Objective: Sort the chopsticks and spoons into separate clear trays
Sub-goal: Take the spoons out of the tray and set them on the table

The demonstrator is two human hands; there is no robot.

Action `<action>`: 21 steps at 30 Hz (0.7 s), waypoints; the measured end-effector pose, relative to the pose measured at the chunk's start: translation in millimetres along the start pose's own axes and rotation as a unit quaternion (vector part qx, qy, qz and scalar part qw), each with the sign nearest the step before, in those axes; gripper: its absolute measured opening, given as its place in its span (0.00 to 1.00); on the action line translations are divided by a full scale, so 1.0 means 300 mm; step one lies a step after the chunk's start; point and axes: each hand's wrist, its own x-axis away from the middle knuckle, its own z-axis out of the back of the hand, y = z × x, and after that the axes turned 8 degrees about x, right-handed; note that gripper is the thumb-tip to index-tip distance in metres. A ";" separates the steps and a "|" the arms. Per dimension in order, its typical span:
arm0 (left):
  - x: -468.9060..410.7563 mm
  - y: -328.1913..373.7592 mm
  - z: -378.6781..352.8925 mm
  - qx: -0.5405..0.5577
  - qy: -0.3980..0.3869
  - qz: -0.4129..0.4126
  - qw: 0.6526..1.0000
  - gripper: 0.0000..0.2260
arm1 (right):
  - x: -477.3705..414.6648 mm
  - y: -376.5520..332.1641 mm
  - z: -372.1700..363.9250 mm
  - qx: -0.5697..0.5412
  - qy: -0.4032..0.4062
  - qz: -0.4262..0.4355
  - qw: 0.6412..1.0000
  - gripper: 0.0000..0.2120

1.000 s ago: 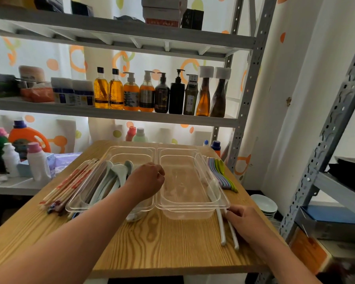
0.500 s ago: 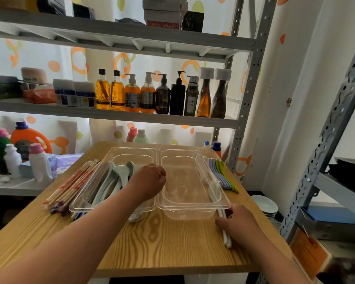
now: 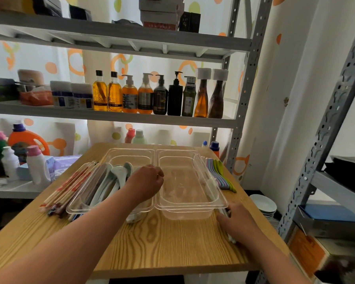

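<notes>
Two clear trays (image 3: 189, 203) side by side

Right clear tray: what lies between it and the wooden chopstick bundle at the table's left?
Head view: the left clear tray holding pale spoons, with the left hand over it.

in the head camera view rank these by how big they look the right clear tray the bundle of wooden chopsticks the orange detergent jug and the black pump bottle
1. right clear tray
2. bundle of wooden chopsticks
3 and 4. orange detergent jug and black pump bottle: they look alike in size, and both are farther away, so no ranking.
</notes>
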 end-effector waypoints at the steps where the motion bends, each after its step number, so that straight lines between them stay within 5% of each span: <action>1: -0.001 0.000 -0.001 0.000 0.001 0.000 1.000 0.12 | -0.001 0.001 -0.001 0.001 0.000 0.005 1.000 0.09; 7: -0.002 0.005 0.004 -0.003 -0.010 0.007 1.000 0.12 | 0.001 0.004 0.019 -0.027 -0.043 0.016 0.999 0.12; 13: -0.006 0.006 0.026 0.030 -0.014 0.029 0.999 0.13 | 0.007 0.010 0.067 -0.199 -0.018 0.006 0.980 0.32; 21: 0.020 -0.012 0.121 -0.014 0.052 0.073 0.996 0.12 | 0.020 -0.110 0.112 -0.239 0.090 0.082 0.963 0.16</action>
